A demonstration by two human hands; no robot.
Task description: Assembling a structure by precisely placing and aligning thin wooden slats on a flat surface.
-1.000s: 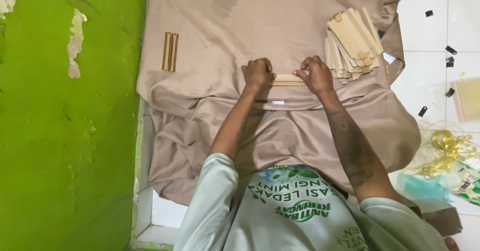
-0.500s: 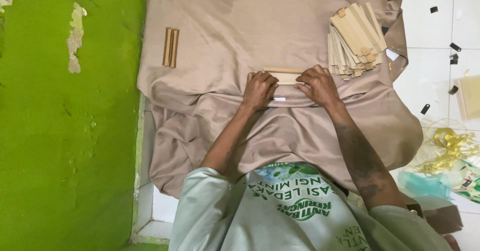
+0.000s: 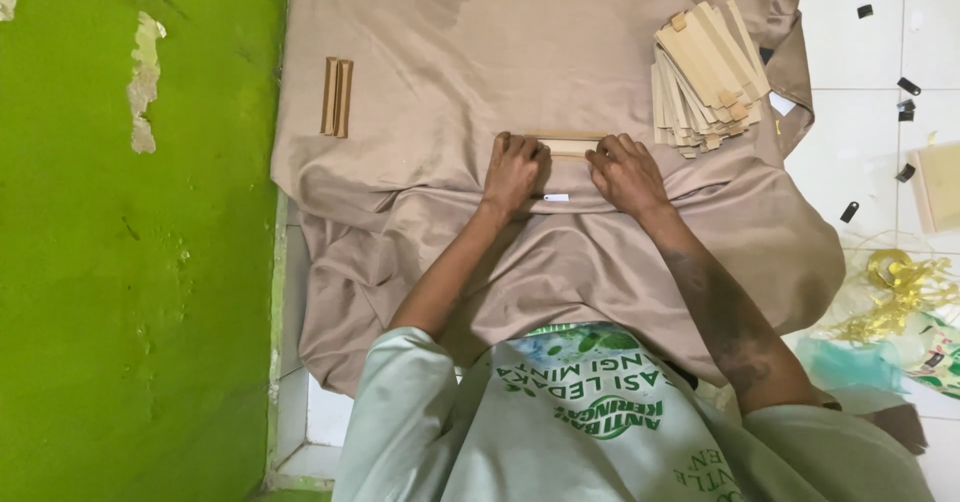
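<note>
**Wooden strip pressed between two hands on a beige cloth**

Beige cloth (image 3: 450, 62) covers the floor and runs in folds down to the person's lap. At its centre lies a short, pale wooden strip (image 3: 568, 143), flat and set crosswise to the viewer. The left hand (image 3: 513, 172) rests on the strip's left end and the right hand (image 3: 625, 174) on its right end; both hands are knuckles-up with the fingers curled down over the wood, pressing it against the cloth. Whether the fingertips close fully around the strip cannot be told, since the backs of the hands hide them. A small white tag (image 3: 556, 198) lies on the cloth between the two wrists.

Just beside the right hand, towards the upper right, is a stack of strips (image 3: 705, 77), fanned loosely, of the same pale wood. Well apart to the upper left, two strips (image 3: 336, 97) lie side by side, touching, lengthwise to the viewer. A green wall (image 3: 130, 292) with patches of peeled paint borders the cloth on the left. White tiles (image 3: 860, 52) on the right carry several small black clips (image 3: 907, 86) and a tangle of gold ribbon (image 3: 900, 287).
</note>
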